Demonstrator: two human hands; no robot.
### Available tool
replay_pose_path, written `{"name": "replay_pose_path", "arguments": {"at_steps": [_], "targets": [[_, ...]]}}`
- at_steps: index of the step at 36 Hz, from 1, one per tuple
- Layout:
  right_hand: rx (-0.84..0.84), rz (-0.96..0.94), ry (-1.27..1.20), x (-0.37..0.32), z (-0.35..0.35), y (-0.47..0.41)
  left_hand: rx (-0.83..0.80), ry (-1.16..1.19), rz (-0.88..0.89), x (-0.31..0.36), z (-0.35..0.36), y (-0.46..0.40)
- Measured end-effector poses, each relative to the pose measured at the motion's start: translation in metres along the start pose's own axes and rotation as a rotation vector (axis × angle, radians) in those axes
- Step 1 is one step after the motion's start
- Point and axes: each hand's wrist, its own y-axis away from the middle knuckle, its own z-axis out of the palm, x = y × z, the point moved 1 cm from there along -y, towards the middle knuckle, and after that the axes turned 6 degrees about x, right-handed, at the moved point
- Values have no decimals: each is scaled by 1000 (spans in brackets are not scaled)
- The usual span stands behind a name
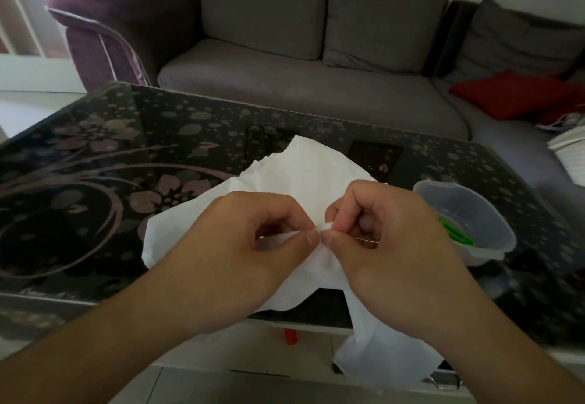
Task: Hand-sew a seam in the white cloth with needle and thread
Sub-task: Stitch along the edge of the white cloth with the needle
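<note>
The white cloth (304,176) lies crumpled on the dark table, one part hanging over the near edge. My left hand (253,245) pinches a folded edge of the cloth between thumb and forefinger. My right hand (389,245) pinches the same fold right beside it, thumbs almost touching. A thin needle (367,240) shows as a fine line inside my right hand's curled fingers. The thread is too fine to see.
A dark glass table (95,182) with a flower pattern carries the work. A clear plastic tub (465,217) with green items stands at the right. A grey sofa (300,93) with a red cushion (512,93) lies beyond the table's far edge.
</note>
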Motion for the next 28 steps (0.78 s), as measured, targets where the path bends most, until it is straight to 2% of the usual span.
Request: {"name": "replay_pose_path", "arguments": {"at_steps": [5, 10, 19, 28], "targets": [[31, -49, 82, -3, 3, 2, 3, -15, -7, 1, 0, 1], [14, -40, 60, -3, 1, 0, 0, 28, -2, 1, 1, 0], [-69, 218, -195, 0, -9, -6, 11, 86, -33, -2, -1, -1], [-109, 305, -299, 2, -13, -10, 9, 66, -23, 0, -2, -5]]}}
